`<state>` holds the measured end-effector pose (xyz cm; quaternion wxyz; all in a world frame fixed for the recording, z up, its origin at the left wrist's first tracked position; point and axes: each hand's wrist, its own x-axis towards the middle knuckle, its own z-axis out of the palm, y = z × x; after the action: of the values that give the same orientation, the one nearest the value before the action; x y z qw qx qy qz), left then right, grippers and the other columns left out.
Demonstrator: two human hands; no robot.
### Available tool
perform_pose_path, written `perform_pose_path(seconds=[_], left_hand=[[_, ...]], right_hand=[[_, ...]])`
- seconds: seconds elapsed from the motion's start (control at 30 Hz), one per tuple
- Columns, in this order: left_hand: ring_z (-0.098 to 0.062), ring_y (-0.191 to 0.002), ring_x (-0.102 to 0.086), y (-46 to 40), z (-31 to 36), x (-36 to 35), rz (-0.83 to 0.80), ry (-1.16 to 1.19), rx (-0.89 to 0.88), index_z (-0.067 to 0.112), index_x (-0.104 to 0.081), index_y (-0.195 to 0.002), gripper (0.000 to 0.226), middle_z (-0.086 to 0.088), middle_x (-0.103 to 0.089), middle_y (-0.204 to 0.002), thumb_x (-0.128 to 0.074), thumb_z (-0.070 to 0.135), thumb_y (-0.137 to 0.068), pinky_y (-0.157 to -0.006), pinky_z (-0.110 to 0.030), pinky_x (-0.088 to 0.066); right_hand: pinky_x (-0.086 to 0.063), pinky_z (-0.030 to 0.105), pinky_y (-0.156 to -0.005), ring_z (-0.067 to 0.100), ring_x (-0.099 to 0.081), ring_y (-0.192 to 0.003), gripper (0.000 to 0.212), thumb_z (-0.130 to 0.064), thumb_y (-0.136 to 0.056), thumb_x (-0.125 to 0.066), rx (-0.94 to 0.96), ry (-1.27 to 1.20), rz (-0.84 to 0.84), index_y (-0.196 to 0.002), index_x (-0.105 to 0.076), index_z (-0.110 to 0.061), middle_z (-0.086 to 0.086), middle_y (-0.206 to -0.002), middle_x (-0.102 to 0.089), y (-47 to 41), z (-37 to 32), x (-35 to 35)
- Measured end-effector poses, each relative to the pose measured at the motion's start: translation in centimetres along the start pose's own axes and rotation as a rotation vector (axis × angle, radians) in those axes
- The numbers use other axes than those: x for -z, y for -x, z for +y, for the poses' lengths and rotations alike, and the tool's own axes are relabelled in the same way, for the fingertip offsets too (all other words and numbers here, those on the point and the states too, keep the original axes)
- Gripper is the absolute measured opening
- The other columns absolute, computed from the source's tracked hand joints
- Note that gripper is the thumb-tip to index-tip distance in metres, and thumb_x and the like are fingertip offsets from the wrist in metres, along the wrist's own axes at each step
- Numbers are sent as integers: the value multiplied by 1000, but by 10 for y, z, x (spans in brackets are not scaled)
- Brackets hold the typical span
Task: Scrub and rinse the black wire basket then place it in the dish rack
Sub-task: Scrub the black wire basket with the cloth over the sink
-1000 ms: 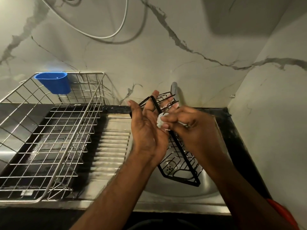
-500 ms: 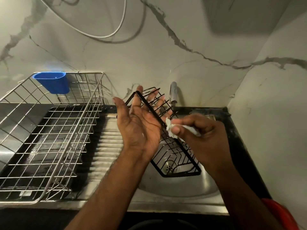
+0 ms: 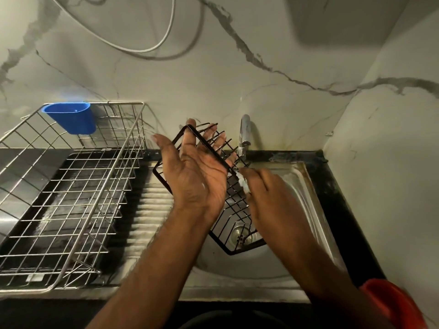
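Black wire basket [image 3: 234,211] half-hidden, blurred right hand [image 3: 268,193]

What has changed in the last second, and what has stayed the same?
The left hand raised the black wire basket and tilted it toward the tap. The right hand, gripping the white scrubber, slid from the middle to the right side. The dish rack and blue cup stayed put.
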<state>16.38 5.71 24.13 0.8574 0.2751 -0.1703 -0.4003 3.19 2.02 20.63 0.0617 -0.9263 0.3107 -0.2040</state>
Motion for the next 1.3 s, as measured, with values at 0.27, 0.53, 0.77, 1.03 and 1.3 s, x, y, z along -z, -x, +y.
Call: perform_pose_path(seconds=[0.27,0.53,0.77,1.03,1.3], left_hand=[[-11,-144,-42,21,-13,8,-66,-685,32,33,-34,-158,86,2,-41,-161,-18,82,-88,-120,-42,-28],[-17,-116,-60,14,-18,48,218,-1049,-488,16,-60,-116,14,-8,-61,-121,-57,15,-103,-97,-30,-53],[-18,-134,-46,16,-9,53,265,-1279,-567,8,-50,-138,46,-11,-46,-141,-68,21,-98,-109,-20,-42],[-10,-64,-65,5,-5,65,153,-1511,-105,16,-60,-81,45,2,-67,-71,-63,59,-93,-56,-25,-48],[-4,-64,-67,3,-27,70,137,-1478,64,13,-61,-93,30,8,-67,-77,-46,33,-108,-52,-11,-45]], right_hand=[[-53,26,-80,11,-57,-96,51,-15,-99,-51,-93,-47,0,-148,-37,-19,4,-133,-51,-18,17,9],[-56,24,-82,14,-64,-100,37,-27,-102,-49,-100,-234,199,-136,-56,-13,5,-122,-63,-24,43,6],[-57,23,-80,7,-64,-95,37,-29,-102,-51,-203,-398,316,-136,-57,-17,-1,-114,-63,-26,56,2],[-61,36,-78,16,-68,-91,33,-27,-99,-59,-265,-486,432,-130,-62,-16,-4,-109,-61,-22,60,5],[-42,3,-79,0,-56,-92,34,-26,-96,-64,-150,-283,429,-127,-65,-13,-4,-109,-66,-14,35,19]])
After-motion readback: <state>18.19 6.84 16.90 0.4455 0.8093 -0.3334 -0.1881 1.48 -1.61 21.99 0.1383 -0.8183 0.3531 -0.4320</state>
